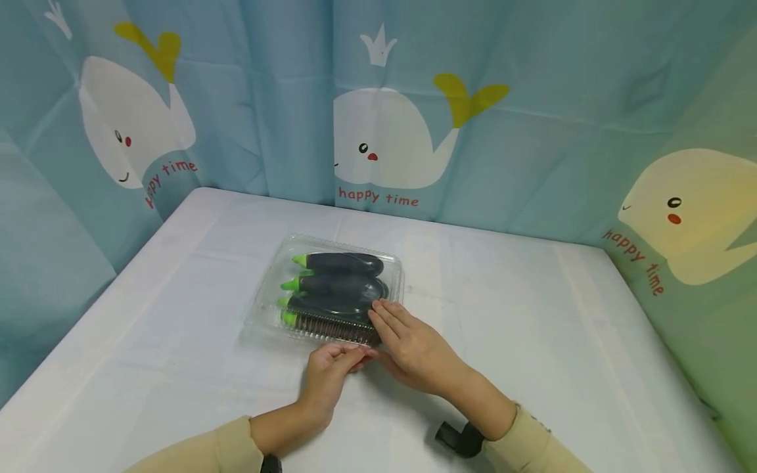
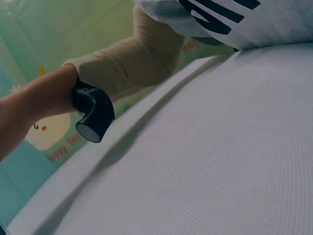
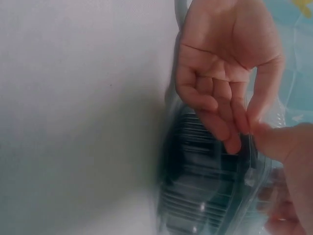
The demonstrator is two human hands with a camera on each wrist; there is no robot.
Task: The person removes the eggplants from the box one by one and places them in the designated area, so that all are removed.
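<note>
A clear plastic clamshell container point(image 1: 269, 309) holds several toy-like eggplants point(image 1: 340, 286), dark purple with bright green stem ends. Its lid lies over them. My left hand point(image 1: 328, 374) pinches the container's front rim, thumb above and fingers beneath. My right hand point(image 1: 420, 351) lies over the front right corner, with its fingers extended on the lid and its thumb down at the rim beside the left thumb. In the right wrist view, the right palm point(image 3: 225, 54) shows above the ribbed container side point(image 3: 195, 196), and the left hand point(image 3: 293, 147) meets it at the rim.
A white cloth covers the table point(image 1: 532, 341). Blue curtain point(image 1: 284, 98) with whale prints stands behind and beside it. A black wrist camera point(image 1: 461, 439) sits by the right sleeve. The left wrist view shows mostly tablecloth point(image 2: 220, 156) and the right forearm point(image 2: 49, 98).
</note>
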